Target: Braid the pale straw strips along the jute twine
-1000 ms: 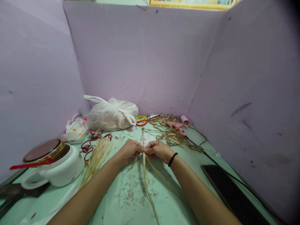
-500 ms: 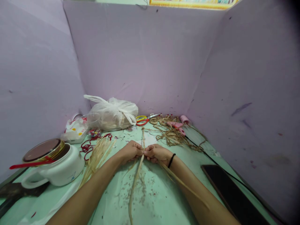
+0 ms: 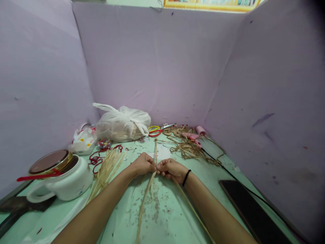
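Note:
My left hand [image 3: 143, 164] and my right hand [image 3: 172, 168] meet in the middle of the green table [image 3: 162, 217], both pinched on pale straw strands [image 3: 144, 200]. A plaited length of the straw [image 3: 155, 149] runs away from my fingers toward the back. Loose strands trail from my hands toward me, one to the lower left and one along my right forearm. A black band circles my right wrist.
A bundle of loose straw [image 3: 106, 167] and red cord [image 3: 98, 157] lie left of my hands. A white pot with a lid [image 3: 61, 174] stands at the left. A tied plastic bag [image 3: 123, 123], scissors [image 3: 157, 129], tangled jute twine [image 3: 186, 145], a pink glue gun [image 3: 193, 136] lie at the back. A dark phone [image 3: 250, 211] lies right.
The loose strands have swung: the one that hung straight toward me now lies to the lower left, another crossed to the right. My hands stayed together.

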`<state>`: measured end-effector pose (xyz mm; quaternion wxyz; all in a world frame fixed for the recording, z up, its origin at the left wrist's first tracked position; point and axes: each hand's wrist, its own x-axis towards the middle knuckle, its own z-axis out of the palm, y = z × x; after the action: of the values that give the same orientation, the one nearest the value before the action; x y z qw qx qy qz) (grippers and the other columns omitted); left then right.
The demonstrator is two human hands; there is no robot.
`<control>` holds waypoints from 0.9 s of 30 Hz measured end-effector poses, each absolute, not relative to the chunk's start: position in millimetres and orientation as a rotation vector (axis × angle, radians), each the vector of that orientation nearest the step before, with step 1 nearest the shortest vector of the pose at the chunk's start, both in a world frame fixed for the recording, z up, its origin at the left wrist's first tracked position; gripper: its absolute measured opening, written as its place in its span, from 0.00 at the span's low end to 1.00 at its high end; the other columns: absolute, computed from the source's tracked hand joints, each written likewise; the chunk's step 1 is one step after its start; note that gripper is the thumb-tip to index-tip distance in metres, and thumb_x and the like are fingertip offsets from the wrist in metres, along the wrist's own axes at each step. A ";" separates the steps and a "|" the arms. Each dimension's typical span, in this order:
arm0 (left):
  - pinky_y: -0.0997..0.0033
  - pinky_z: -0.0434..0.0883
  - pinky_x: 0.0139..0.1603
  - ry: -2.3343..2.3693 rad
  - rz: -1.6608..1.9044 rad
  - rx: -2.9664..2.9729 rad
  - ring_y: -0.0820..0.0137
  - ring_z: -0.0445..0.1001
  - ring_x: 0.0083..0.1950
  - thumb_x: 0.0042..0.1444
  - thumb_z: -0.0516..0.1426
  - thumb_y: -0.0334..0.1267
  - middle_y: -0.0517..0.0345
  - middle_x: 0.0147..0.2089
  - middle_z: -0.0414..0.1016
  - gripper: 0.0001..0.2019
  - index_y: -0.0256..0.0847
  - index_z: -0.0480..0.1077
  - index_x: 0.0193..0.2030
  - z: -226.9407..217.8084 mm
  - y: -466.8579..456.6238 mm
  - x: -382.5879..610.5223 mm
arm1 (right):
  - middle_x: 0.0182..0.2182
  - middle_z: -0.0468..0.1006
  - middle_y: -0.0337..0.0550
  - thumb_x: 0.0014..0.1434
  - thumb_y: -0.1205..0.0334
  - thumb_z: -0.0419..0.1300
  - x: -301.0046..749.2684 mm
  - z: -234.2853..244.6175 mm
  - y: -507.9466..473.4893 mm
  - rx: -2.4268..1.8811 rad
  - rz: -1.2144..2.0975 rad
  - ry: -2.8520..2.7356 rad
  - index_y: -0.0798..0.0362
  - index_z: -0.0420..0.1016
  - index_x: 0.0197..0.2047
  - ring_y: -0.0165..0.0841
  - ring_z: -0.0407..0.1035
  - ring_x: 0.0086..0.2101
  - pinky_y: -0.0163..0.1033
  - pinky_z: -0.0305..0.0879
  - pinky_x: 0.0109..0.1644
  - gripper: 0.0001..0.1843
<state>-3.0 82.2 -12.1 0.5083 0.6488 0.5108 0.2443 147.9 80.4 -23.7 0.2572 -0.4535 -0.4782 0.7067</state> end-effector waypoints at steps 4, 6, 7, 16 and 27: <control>0.77 0.47 0.19 1.262 0.556 1.637 0.81 0.49 0.17 0.32 0.54 0.32 0.66 0.13 0.55 0.03 0.33 0.66 0.15 -12.1 83.3 -4.7 | 0.07 0.58 0.31 0.48 0.70 0.55 145.3 -20.7 78.6 -1.454 1.766 -1.359 0.60 0.68 0.18 0.18 0.44 0.09 0.26 0.36 0.11 0.09; 0.77 0.47 0.19 1.315 0.496 1.721 0.80 0.50 0.18 0.33 0.53 0.31 0.66 0.13 0.54 0.03 0.34 0.66 0.15 -6.5 82.4 -5.9 | 0.06 0.57 0.31 0.47 0.70 0.55 142.4 -19.5 76.9 -1.483 1.715 -1.346 0.60 0.67 0.17 0.18 0.43 0.09 0.27 0.36 0.12 0.10; 0.77 0.48 0.19 1.359 0.457 1.763 0.80 0.51 0.17 0.33 0.53 0.31 0.65 0.12 0.55 0.04 0.34 0.66 0.14 -2.7 81.3 -6.1 | 0.06 0.58 0.31 0.46 0.71 0.54 140.9 -19.2 76.1 -1.478 1.703 -1.320 0.60 0.67 0.17 0.18 0.44 0.09 0.27 0.37 0.12 0.09; 0.75 0.52 0.25 1.704 0.446 1.978 0.71 0.61 0.23 0.33 0.55 0.31 0.60 0.14 0.57 0.05 0.38 0.62 0.12 12.3 51.7 17.7 | 0.07 0.59 0.31 0.37 0.77 0.52 138.0 -18.5 74.9 -1.505 1.699 -1.155 0.57 0.63 0.16 0.19 0.46 0.10 0.27 0.36 0.13 0.06; 0.74 0.54 0.23 1.620 0.294 1.933 0.72 0.61 0.19 0.37 0.55 0.32 0.60 0.12 0.58 0.06 0.37 0.65 0.14 29.3 51.5 10.6 | 0.06 0.53 0.29 0.37 0.74 0.52 141.5 -17.0 73.5 -1.397 1.750 -1.247 0.58 0.62 0.14 0.18 0.42 0.11 0.28 0.32 0.14 0.06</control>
<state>10.6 51.5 29.3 0.2968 0.7269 0.6093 0.1104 141.5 73.5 -17.0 0.2855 -0.5224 -0.4662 0.6544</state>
